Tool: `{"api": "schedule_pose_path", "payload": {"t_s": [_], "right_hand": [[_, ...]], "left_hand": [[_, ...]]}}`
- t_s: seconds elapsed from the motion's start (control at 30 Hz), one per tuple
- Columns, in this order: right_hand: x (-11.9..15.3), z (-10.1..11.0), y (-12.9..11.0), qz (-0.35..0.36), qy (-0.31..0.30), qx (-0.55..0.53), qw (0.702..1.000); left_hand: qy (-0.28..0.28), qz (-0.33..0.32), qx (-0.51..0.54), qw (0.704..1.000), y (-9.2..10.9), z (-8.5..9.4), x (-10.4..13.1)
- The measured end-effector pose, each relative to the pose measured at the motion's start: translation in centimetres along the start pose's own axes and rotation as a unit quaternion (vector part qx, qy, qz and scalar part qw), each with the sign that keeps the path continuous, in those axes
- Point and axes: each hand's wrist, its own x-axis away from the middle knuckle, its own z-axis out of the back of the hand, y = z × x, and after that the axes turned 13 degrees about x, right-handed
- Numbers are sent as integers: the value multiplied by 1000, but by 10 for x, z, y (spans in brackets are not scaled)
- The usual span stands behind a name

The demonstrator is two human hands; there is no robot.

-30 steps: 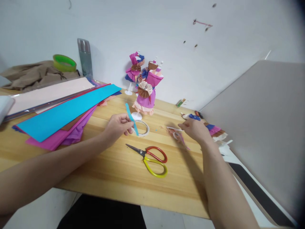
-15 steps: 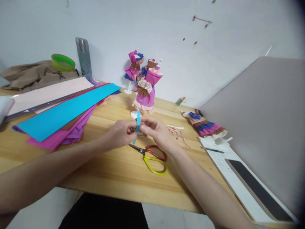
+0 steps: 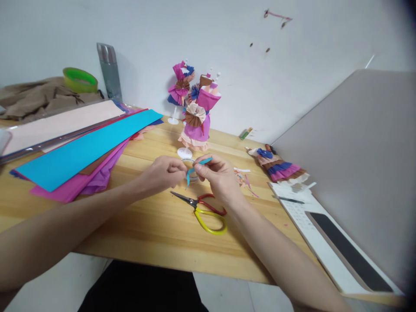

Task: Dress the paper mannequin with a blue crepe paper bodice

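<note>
A narrow blue paper strip [image 3: 191,170] is pinched between the thumb and fingers of my right hand [image 3: 217,173]. One end sticks out over the fingers, and the other bends down between my hands. My left hand [image 3: 165,173] is closed, its fingertips right beside the bent part; whether they grip it is unclear. Behind the strip, partly hidden, a clear round ring like a tape roll [image 3: 194,178] rests on the table. Below my hands lie scissors [image 3: 194,203] with one red and one yellow handle, their blades slightly apart and pointing left.
Coloured paper sheets [image 3: 87,147] are stacked at the left. Paper-dressed figures on stands [image 3: 199,115] stand by the wall, with another paper dress [image 3: 279,167] lying at the right. Paper scraps [image 3: 243,180], a white board [image 3: 302,221], a bottle [image 3: 109,71] and green tape [image 3: 80,81] surround the work area.
The blue strip has swung from nearly upright between both hands to slanting across my right fingers. My left fingertips have drawn slightly away from the right hand. The view has shifted a little.
</note>
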Motion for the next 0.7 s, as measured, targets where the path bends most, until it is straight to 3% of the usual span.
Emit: {"api": "schedule_pose_path", "payload": {"t_s": [0.2, 0.3, 0.43, 0.53, 0.7], "right_hand": [[2, 4, 2, 35, 39, 16, 998], [2, 3, 5, 10, 41, -13, 999], [3, 1, 7, -41, 16, -44, 998], [4, -1, 9, -47, 12, -50, 998], [5, -1, 11, -43, 5, -55, 998]], "left_hand": [[24, 66, 96, 993, 3, 5, -5], [42, 37, 109, 992, 0, 6, -8], [-13, -26, 185, 982, -5, 0, -10], [-41, -6, 228, 973, -5, -6, -9], [-32, 22, 181, 983, -4, -5, -5]]}}
